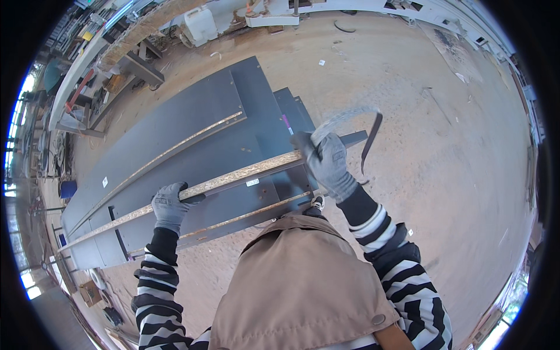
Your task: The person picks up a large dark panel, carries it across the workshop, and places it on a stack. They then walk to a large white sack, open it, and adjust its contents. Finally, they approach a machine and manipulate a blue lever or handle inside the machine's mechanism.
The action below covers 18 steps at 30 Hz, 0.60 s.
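Note:
A long narrow dark board (pixel 233 178) with a bare chipboard edge runs across in front of me, tilted with its raw edge up. My left hand (pixel 170 204), in a grey glove, is closed round this board left of its middle, thumb over the edge. Toward the board's right end my right hand (pixel 328 164), also gloved, is closed on a thin strip of edge banding (pixel 373 135). Pale on one side and dark on the other, the strip arcs up and right, then hangs down. The fingertips of my right hand lie against the board and are partly hidden.
Dark panels (pixel 192 105) of several sizes lie stacked beneath and beyond the board. A workbench frame (pixel 87 76) stands at the far left, near a white container (pixel 200 26). Curled offcuts (pixel 344 27) and scraps dot the dusty floor (pixel 443 169). A cardboard box (pixel 89 293) sits lower left.

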{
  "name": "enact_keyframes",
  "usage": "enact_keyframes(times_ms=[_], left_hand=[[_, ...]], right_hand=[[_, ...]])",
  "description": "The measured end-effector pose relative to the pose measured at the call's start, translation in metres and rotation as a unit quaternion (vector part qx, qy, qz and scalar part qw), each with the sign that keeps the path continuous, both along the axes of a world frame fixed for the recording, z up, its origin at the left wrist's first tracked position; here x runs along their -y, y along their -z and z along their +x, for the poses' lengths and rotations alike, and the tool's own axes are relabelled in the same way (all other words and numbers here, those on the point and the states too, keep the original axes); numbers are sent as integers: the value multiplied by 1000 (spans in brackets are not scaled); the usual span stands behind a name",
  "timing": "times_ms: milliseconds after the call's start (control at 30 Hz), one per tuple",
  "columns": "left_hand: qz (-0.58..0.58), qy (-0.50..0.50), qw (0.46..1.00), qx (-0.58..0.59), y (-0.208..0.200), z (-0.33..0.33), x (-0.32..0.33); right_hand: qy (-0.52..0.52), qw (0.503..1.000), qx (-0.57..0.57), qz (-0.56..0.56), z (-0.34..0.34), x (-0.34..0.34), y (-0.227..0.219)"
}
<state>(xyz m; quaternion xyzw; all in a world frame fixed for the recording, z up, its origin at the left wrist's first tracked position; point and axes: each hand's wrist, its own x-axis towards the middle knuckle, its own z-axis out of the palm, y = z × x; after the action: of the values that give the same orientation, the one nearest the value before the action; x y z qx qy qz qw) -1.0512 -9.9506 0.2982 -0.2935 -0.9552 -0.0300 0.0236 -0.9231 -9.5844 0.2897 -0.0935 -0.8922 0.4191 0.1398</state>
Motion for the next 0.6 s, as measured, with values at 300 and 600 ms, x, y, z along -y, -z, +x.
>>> enact_keyframes(times_ms=[300,600], left_hand=[[18,98,994,45,-59,30,-89],[-24,10,992,125,-20,53,-189]], right_hand=[[123,949,-191,220,-9,15,8],[35,927,-24,-372,-9,-8,-21]])
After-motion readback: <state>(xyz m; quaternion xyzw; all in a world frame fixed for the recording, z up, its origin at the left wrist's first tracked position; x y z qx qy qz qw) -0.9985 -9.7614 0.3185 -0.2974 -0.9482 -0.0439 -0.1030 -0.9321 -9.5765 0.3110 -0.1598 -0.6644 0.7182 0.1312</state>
